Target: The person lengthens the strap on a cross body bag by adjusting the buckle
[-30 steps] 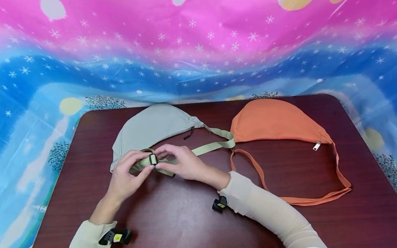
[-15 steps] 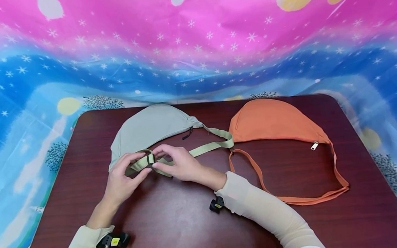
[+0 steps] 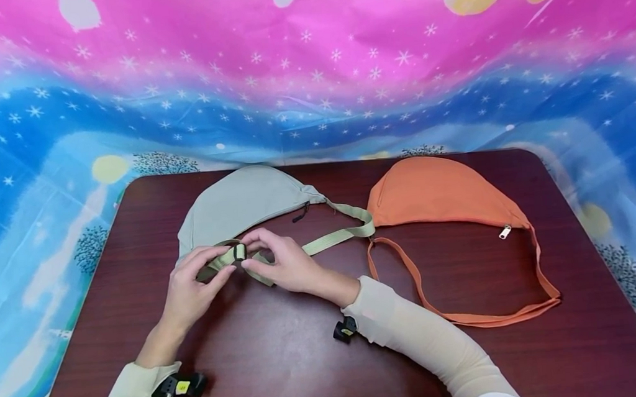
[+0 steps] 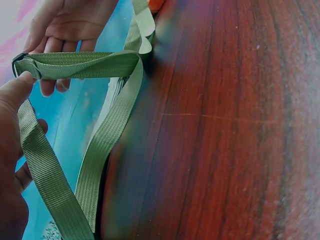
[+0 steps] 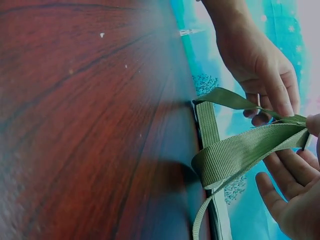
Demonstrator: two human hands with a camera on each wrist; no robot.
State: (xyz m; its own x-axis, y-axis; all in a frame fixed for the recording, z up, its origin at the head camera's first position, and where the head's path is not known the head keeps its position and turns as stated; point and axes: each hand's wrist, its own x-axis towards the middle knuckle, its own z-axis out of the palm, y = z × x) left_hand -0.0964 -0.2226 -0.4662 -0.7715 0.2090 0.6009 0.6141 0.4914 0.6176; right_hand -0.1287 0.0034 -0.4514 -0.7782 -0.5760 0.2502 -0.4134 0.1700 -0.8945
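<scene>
A pale grey-green sling bag (image 3: 239, 198) lies at the back left of the table, its green webbing strap (image 3: 332, 240) trailing right and forward. Both hands lift part of that strap above the table in front of the bag. My left hand (image 3: 193, 292) pinches the webbing just left of a black slider buckle (image 3: 239, 252). From the other side, my right hand (image 3: 286, 263) pinches the strap at the buckle with thumb and index finger. In the left wrist view, doubled webbing (image 4: 90, 65) runs from the buckle and folds into a loop. The right wrist view shows the loop (image 5: 235, 155) hanging between the hands.
An orange sling bag (image 3: 435, 192) lies at the back right, its strap (image 3: 507, 319) looping toward the front. The green strap's bend meets its left corner. A dark wood-grain table (image 3: 308, 361) holds everything, with a printed cloth backdrop (image 3: 310, 93) behind.
My left thumb and fingers have slipped slightly left of the buckle, onto the webbing beside it. The buckle has turned a little. Both bags lie where they were.
</scene>
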